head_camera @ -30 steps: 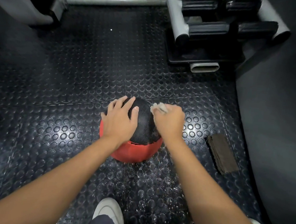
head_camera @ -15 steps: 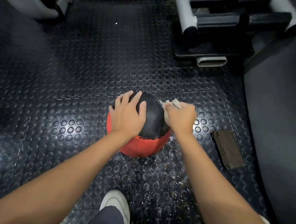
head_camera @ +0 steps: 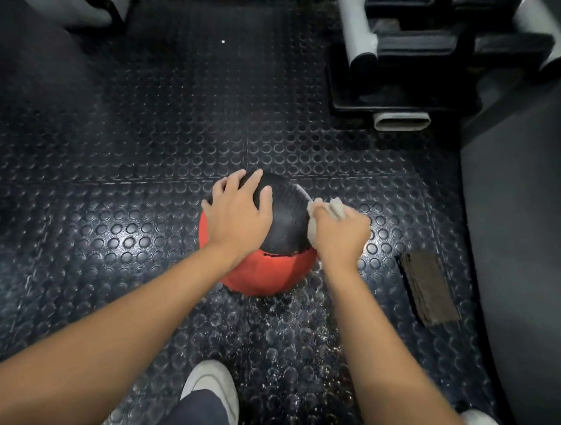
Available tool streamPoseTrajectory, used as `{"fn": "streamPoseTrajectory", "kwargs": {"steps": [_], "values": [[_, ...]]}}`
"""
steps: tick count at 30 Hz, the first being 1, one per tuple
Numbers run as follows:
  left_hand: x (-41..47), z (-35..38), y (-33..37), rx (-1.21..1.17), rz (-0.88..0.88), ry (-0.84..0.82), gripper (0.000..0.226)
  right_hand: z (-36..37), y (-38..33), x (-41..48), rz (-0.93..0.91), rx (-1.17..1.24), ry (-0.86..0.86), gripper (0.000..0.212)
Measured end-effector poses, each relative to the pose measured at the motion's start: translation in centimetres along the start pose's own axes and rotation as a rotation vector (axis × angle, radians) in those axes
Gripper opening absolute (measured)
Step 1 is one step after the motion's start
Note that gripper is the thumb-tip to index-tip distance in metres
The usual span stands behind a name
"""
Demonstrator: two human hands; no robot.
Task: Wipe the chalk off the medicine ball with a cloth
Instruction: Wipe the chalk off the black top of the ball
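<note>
A black and red medicine ball [head_camera: 285, 222] sits on the studded rubber floor in the middle of the view. My left hand [head_camera: 236, 215] lies flat on its top left, fingers spread. My right hand [head_camera: 341, 236] grips a bunched white cloth [head_camera: 326, 210] and holds it against the ball's right side. A thin white chalk streak [head_camera: 303, 192] shows on the black part just above the cloth.
A brown block [head_camera: 426, 290] lies on the floor to the right of the ball. A grey and black machine frame [head_camera: 407, 56] stands at the back right. A dark padded surface [head_camera: 525, 225] runs along the right. My white shoes [head_camera: 213, 386] are near the bottom edge.
My right hand with the cloth has slid from the ball's top right down onto its right side. The left hand keeps its place on the ball.
</note>
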State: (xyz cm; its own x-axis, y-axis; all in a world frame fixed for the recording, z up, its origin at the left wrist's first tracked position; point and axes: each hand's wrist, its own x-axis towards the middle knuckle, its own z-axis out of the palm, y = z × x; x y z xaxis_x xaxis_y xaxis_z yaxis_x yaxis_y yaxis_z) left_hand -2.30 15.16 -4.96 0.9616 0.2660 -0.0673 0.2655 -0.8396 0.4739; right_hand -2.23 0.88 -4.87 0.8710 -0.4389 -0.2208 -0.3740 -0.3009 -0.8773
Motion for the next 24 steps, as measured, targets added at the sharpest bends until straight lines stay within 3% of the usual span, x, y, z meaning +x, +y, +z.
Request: {"fn": "streamPoseTrajectory", "kwargs": {"steps": [3, 9, 11, 15, 17, 19, 22, 24], "values": [[-0.2, 0.1, 0.0, -0.009, 0.002, 0.007, 0.047, -0.3, -0.6, 2.3, 0.110, -0.003, -0.029, 0.050], [0.8, -0.1, 0.0, -0.018, -0.042, -0.001, 0.046, -0.1, 1.6, -4.7, -0.174, -0.095, -0.005, 0.033], [0.4, 0.0, 0.0, -0.010, -0.021, -0.003, 0.047, -0.1, 1.9, -4.4, -0.207, -0.101, 0.035, 0.042], [-0.3, 0.2, 0.0, -0.014, -0.006, 0.020, 0.047, 0.0, 1.1, 0.7, 0.065, 0.049, 0.024, 0.038], [-0.4, 0.2, -0.2, -0.024, -0.001, 0.028, 0.047, 0.0, 1.0, 2.6, 0.186, 0.075, -0.019, 0.046], [0.1, 0.1, -0.3, -0.033, -0.016, 0.021, 0.046, 0.0, 0.6, 2.0, 0.160, 0.035, -0.014, 0.048], [0.9, -0.1, -0.4, -0.039, -0.040, 0.008, 0.046, 0.2, 1.9, -2.6, -0.022, -0.030, 0.053, 0.041], [0.8, -0.1, -0.6, -0.035, -0.027, 0.007, 0.048, 0.2, 2.8, -5.5, -0.009, 0.044, 0.081, 0.038]]}}
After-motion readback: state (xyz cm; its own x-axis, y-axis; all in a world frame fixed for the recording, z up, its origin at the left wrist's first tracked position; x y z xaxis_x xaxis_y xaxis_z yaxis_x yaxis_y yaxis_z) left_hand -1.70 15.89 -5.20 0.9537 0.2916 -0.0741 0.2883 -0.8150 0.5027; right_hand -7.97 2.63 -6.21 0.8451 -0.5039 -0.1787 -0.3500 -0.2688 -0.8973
